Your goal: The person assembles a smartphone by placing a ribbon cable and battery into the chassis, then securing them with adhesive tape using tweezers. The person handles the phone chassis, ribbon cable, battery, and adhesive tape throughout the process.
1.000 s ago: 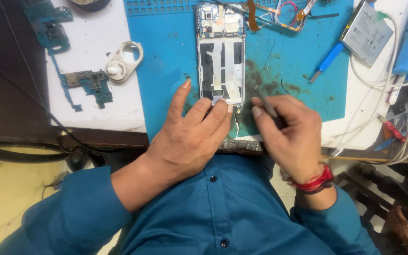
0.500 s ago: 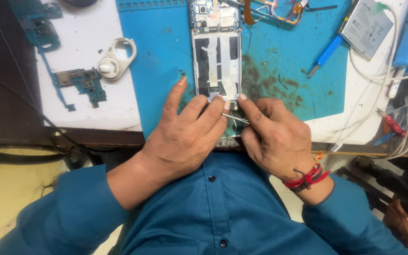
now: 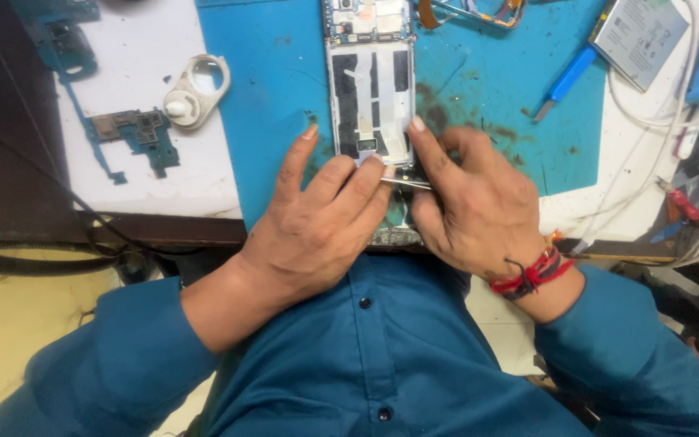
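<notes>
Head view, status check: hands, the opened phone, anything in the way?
Left hand pressing down on opened phone at its near end. Right hand gripping tweezers, tips at phone's lower edge. Phone flat on blue mat. Nothing blocking the work spot.

We see both hands close together, palms down, the left hand [image 3: 317, 222] with its fingers spread forward, the right hand [image 3: 471, 202] curled with its forefinger stretched out, a red thread round its wrist, forearms in blue sleeves.
</notes>
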